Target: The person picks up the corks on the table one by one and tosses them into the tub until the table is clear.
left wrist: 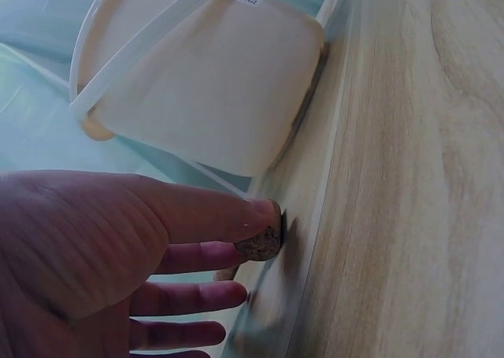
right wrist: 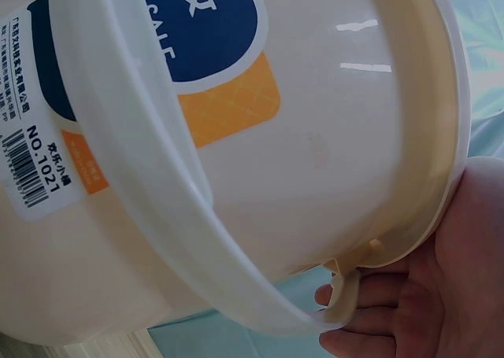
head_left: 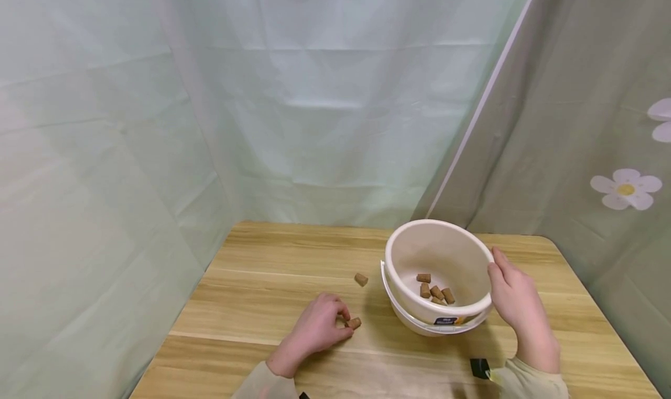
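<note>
In the head view my left hand is low over the table, thumb and index finger pinching a cork. The left wrist view shows that cork close up, at the tabletop, the other fingers loosely spread. My right hand holds a white bucket at the right of its rim. In the right wrist view some fingers reach behind the handle's hinge; the rest are partly hidden. Several corks lie on the bucket's bottom. A loose cork lies left of the bucket.
The bucket's handle hangs down along its outside, over a label. All stands on a wooden table with pale curtains behind and at the sides. A small black item is beside the right sleeve.
</note>
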